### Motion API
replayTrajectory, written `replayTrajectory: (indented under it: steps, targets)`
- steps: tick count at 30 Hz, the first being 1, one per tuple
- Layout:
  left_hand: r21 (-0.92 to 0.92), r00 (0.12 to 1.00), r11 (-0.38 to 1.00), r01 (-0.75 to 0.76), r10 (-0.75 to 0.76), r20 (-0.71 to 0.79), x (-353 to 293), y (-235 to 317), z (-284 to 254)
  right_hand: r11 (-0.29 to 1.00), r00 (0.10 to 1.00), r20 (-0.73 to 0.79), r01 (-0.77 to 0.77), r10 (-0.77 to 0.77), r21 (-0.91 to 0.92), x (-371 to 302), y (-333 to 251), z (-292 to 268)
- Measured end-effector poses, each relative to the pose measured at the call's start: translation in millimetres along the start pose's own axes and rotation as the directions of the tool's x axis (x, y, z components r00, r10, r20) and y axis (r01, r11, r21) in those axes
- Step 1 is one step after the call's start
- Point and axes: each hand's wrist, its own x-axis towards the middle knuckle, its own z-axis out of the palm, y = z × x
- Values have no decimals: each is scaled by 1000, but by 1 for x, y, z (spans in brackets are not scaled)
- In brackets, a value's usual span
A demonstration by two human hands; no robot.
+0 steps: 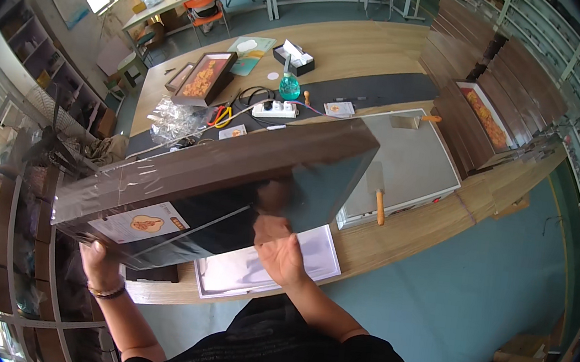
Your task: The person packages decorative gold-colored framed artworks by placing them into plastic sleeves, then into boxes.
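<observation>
Nearest the camera, the left hand (pixel 100 264) grips the lower left corner of a large flat brown box (pixel 219 173), fingers curled round its edge, a bracelet on the wrist. The right hand (pixel 280 251) presses flat against the box's dark glossy underside near its middle, fingers spread and laid on the surface rather than closed around anything. The box is wrapped in clear film, tilted up on edge above the bench (pixel 405 237), with a pale label (pixel 144 223) stuck near its lower left corner. Under it, on the bench edge, lies a white tray-like sheet (pixel 317 256).

Just beyond, to the right, sits a grey mat (pixel 413 163) with a wooden-handled scraper (pixel 377 194) resting at its near left edge and a second small tool (pixel 411 120) at its far side. Further right, stacks of brown boxes (pixel 507 91) stand together, one open box (pixel 483 116) showing orange contents.

Behind the held box are crumpled clear film (pixel 175 121), scissors with coloured handles (pixel 221 116), a white power strip (pixel 275 111) and a blue-green bottle (pixel 289 86). Further back lie another open box of orange contents (pixel 205 77) and a small black box (pixel 294 58). An orange chair (pixel 202 6) stands beyond the far tables.
</observation>
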Motion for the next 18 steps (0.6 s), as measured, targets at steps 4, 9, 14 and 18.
replayTrajectory:
  steps: [4, 9, 14, 18]
  targets:
    - [-254, 987, 965, 60, -96, -132, -18, -90, 10, 973, 966, -137, 226, -218, 47, 35, -40, 24]
    - [354, 982, 935, -8, 74, -175, 3, -99, 11, 789, 967, 0, 206, -253, -579, 55, -58, 33]
    - [197, 999, 980, 2, -10, 39, 28, -166, -7, 573, 986, 135, 53, 102, -818, 69, -38, -3]
    - [233, 971, 965, -123, 166, -171, 18, -187, 25, 511, 967, 39, -98, 250, -854, 70, -39, -27]
